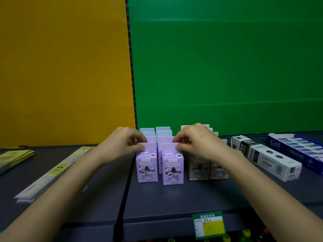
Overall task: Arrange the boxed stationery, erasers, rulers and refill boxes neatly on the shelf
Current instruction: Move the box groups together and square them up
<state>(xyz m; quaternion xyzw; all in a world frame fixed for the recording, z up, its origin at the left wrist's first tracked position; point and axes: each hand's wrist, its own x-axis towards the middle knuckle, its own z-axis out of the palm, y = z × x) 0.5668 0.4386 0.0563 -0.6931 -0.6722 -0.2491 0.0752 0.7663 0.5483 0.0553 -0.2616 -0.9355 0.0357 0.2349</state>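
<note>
The left hand (122, 142) has its fingers curled, thumb and fingertips pinching the top flap of the front-left purple box (146, 169); the right hand (195, 140) pinches the flap of the front-right purple box (173, 172) the same way. Both boxes stand upright on the dark shelf (174, 199) at the head of two rows, the right one a little nearer the shelf edge than its neighbour, which is probably the unevenness to be squared up. Behind them come more purple cartons, then pale blue boxes (163, 130). Just beside on the right, partly under the right forearm, stand beige boxes (199, 169). Farther right lie a white refill box (267, 159) and a blue eraser tray (297, 147); well to the left lie the packaged rulers (52, 172). The cartons look tall and light and are held only by thin flaps — a push from the top could tip one backward and topple its row, or crease the flap — and the right forearm could knock the beige boxes.
</note>
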